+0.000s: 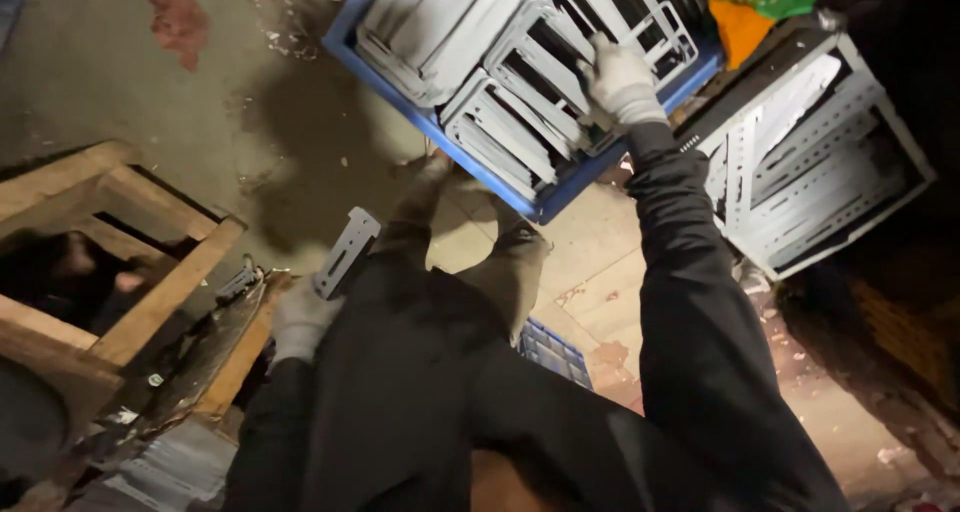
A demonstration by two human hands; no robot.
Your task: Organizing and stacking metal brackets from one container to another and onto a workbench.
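Observation:
My right hand (621, 80), in a white glove, reaches up into a blue crate (520, 187) packed with several grey slotted metal brackets (520, 92), its fingers on the brackets near the crate's right side. My left hand (298, 320), also gloved, is low at the left and grips a single grey metal bracket (345, 252) with slots in it, held tilted above a worn metal plate (215, 347). Both sleeves are dark. My legs and shoes (515, 262) show between the hands.
A wooden frame (150, 212) stands at the left. A grey perforated metal rack (810, 162) lies at the right. Orange and green cloth (755, 2) sits at the top. A second blue crate (553, 352) is under my legs. The floor is stained concrete.

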